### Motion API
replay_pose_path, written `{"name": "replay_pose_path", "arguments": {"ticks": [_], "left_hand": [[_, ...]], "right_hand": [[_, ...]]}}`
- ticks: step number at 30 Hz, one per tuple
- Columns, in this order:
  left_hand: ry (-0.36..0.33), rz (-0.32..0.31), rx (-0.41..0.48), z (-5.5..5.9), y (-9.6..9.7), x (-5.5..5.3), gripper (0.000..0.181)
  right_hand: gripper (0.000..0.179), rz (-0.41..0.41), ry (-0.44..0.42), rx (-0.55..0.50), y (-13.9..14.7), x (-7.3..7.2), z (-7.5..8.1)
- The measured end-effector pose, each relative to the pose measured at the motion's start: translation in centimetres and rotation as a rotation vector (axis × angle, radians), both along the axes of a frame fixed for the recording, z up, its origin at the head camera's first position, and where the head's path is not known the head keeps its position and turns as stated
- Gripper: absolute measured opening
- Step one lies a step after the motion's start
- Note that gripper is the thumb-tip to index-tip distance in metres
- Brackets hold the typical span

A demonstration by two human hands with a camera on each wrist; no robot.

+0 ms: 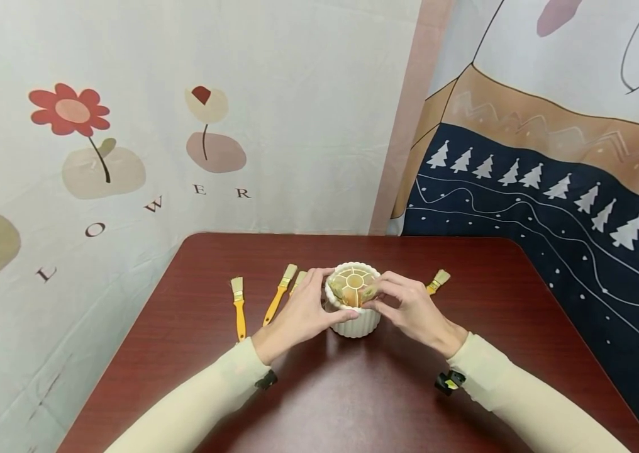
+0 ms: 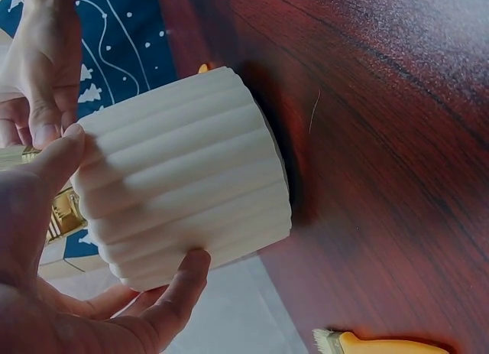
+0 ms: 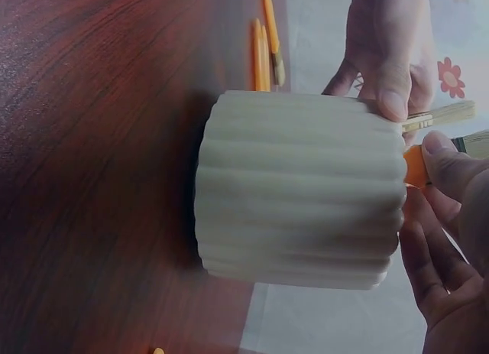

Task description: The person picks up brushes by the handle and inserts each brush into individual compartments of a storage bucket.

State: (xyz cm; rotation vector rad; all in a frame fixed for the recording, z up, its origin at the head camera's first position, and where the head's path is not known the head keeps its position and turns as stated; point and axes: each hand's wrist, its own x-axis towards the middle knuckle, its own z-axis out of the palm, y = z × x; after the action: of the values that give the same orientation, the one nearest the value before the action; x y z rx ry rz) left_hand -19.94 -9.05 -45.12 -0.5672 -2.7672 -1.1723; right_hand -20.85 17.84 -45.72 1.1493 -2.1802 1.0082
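A white ribbed round holder (image 1: 356, 324) stands on the table, its top divided into compartments. My left hand (image 1: 304, 308) grips it near the rim, with the thumb on the near side and the fingers curled round the far left. Between thumb and fingers, my right hand (image 1: 414, 306) pinches a paintbrush (image 3: 415, 167) by its orange handle at the holder's top, bristles up. The lower handle is hidden by the holder's wall. Another paintbrush (image 3: 439, 117) stands in the holder on the left side, its pale bristles rising past the rim beside my left thumb.
To the left, two brushes (image 1: 238, 308) (image 1: 278, 294) lie on the dark red table (image 1: 353, 402), with a third brush (image 1: 298, 280) partly behind my left hand. One more brush (image 1: 438, 280) lies beyond my right hand. Printed cloth (image 1: 308, 126) hangs behind the table.
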Motion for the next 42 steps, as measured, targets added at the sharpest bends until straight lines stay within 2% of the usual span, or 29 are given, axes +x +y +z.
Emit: {"name": "replay_pose_path", "arguments": {"ticks": [23,33,37,42], "left_hand": [[-0.006,-0.025,0.000,0.2,-0.2,-0.2,0.102],[-0.061,-0.058,0.007,0.2,-0.8,-0.8,0.103],[-0.070,-0.081,0.009,0.3,-1.0,-1.2,0.100],[-0.069,-0.105,0.017,0.4,-1.2,-1.5,0.099]], "right_hand": [[0.038,-0.090,0.059,0.078,0.3,0.3,-0.3],[0.046,-0.100,0.008,0.096,1.6,0.2,0.1],[0.047,-0.111,0.011,0.082,2.2,0.1,0.1],[0.047,-0.137,-0.025,0.073,3.2,-0.1,0.2]]}}
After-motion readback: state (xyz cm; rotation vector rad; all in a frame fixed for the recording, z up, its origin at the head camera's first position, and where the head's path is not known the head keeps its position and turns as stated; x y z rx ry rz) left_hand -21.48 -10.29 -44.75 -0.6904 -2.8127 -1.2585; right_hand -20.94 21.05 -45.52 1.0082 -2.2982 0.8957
